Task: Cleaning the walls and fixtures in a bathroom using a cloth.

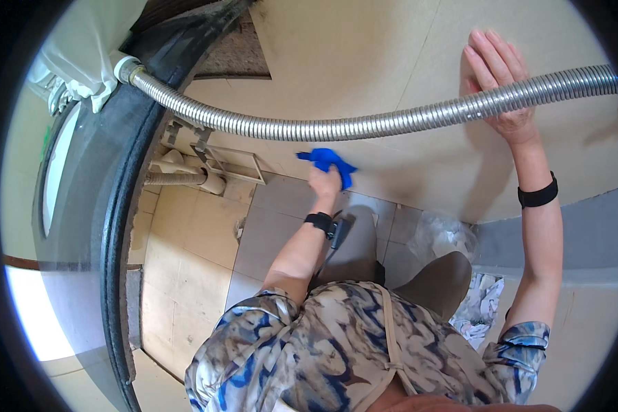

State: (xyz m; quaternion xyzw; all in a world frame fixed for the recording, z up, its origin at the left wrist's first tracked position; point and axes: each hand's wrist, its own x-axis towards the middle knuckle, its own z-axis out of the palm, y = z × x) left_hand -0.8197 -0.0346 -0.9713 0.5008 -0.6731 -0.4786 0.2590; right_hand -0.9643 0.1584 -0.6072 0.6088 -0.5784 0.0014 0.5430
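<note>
My left hand (325, 181) is shut on a blue cloth (330, 157), which is against or close to the lower part of the beige tiled wall (360, 46), just above the grey floor tiles. My right hand (499, 85) lies flat against the wall with its fingers extended and nothing seen in it. A ribbed metal flexible hose (319, 130) crosses the view in front of the right hand and hides part of its back. Each forearm wears a black strap.
A dark countertop (129, 149) with a basin curves along the left, a white cloth (82, 56) on it. Under it are a pipe (172, 178) and a small frame (237, 164). A clear plastic bag (440, 234) and a container of crumpled paper (476, 314) sit by my legs.
</note>
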